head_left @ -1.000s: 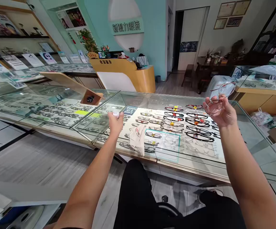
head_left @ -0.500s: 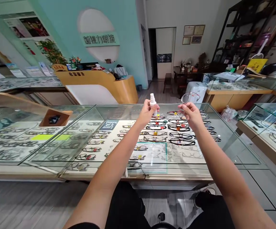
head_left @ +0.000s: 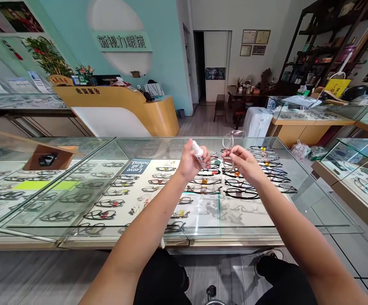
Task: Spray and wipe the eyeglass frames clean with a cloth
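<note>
My left hand (head_left: 190, 161) is closed around a small white spray bottle (head_left: 198, 150), its nozzle tilted up and toward the left. A pair of thin-framed eyeglasses (head_left: 228, 141) is pinched in my right hand (head_left: 243, 162), one lens upright above the fingers. The glasses are a short way right of the bottle, apart from it. Both hands are over the far part of a glass display case (head_left: 171, 231). Inside it lie rows of eyeglass frames (head_left: 241, 193), partly hidden by my hands and forearms.
A wooden box (head_left: 48, 157) stands on the counter at left. A dark blue printed card (head_left: 136, 166) lies in the case. Beyond are a curved wooden reception desk (head_left: 158, 114) and a wrapped suitcase (head_left: 257, 125). Another glass case (head_left: 362, 169) stands at right.
My right hand has brought the glasses left, nearer the bottle, and turned them. The bottle in my left hand has gone from upright to tilted and sits slightly lower and farther left. The view has shifted.
</note>
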### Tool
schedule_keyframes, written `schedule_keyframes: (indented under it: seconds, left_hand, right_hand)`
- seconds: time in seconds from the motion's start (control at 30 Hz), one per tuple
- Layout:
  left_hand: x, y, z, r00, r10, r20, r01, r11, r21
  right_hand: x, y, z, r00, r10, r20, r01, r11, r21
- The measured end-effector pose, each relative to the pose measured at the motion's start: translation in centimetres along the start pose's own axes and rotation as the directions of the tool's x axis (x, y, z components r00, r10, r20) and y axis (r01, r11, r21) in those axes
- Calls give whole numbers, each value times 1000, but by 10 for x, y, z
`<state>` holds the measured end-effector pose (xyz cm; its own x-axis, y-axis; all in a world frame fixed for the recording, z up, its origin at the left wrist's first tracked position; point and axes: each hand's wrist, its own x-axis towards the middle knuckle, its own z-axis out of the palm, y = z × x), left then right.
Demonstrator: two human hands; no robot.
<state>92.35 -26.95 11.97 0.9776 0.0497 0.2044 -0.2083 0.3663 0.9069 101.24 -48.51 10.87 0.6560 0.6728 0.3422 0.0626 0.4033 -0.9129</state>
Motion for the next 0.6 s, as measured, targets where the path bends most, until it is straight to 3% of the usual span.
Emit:
schedule_keyframes:
  seconds: [0.07,0.13,0.27,0.43,0.6]
  left_hand:
    - [1,0,1,999,31,-19,-30,998,50]
    - [2,-3,1,991,119,-67,-101,970,220]
    - [1,-12,1,939,323,-116,-206,800,563]
    - [-3,-19,0,922,366,-124,-197,722,664]
    - [0,-18,0,928,350,-124,-207,766,609]
  right_hand:
    - [0,5,2,1000,-2,14,2,1000,-7]
    - [0,9,5,999,-1,41,1,1000,-9]
    - [-3,14,10,994,23,105,-20,999,-31]
    - [-8,14,18,989,40,143,-38,999,-16]
    - [-7,9,18,992,51,112,-61,994,86]
